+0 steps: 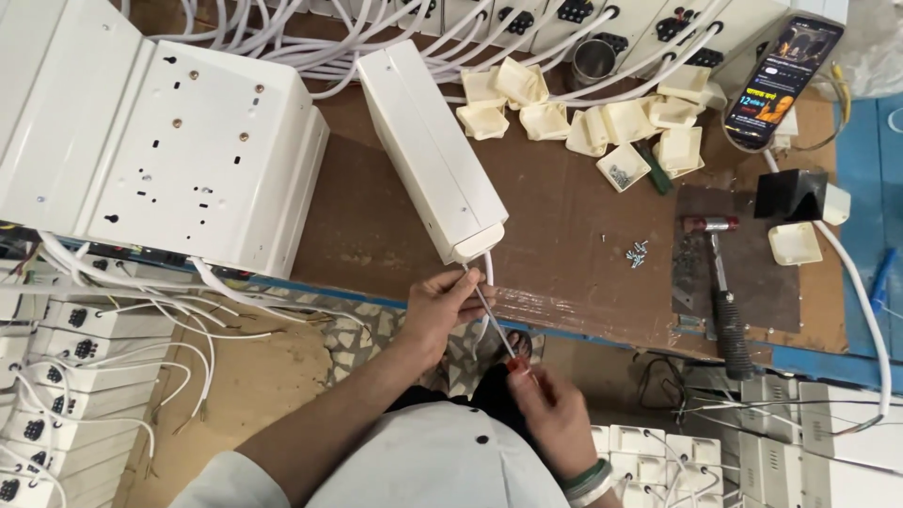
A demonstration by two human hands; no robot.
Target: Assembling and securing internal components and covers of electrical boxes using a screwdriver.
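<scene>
**Bench stock: white enclosure under a screwdriver, items counted**

One long white box (431, 150) lay on the brown tabletop (564, 245), its near end overhanging the front edge. One screwdriver (493, 325) was set against that end, its tip at the box's underside. The left hand (442, 303) was closed about the shaft just below the box; the right hand (553, 414) gripped the red handle, with green bangles at the wrist. One large white housing (160, 141) sat to the left, wires trailing beneath it. About a dozen small cream square caps (602, 118) lay scattered behind; exact count unclear. One hammer (722, 292), one small heap of screws (637, 252), one phone (781, 80) with its screen lit, one metal cup (593, 61) and one black block (790, 193) were present.
</scene>
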